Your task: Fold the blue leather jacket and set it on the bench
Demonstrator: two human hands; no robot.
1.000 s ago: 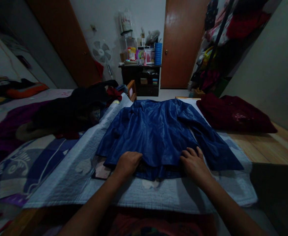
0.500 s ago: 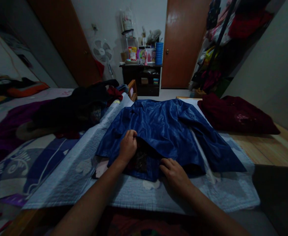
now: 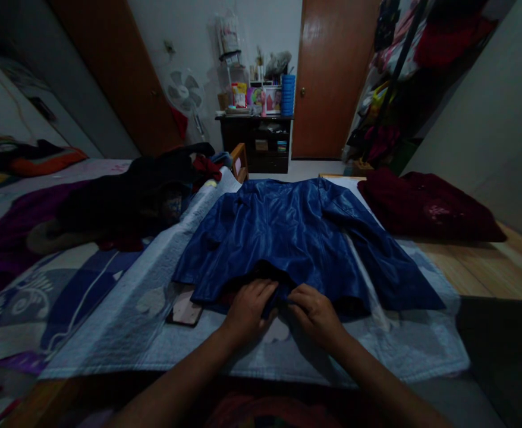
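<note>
A blue jacket (image 3: 288, 229) lies on the quilt (image 3: 149, 348).

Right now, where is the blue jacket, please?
Centred in the head view, the blue jacket lies on the pale quilt, left of the maroon garment, its hem at the right hand.

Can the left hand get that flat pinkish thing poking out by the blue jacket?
Probably yes. The left hand is close by, at the blue jacket's hem, and the pinkish thing's near part lies uncovered on the quilt. The jacket seems to cover its far end, though.
</note>
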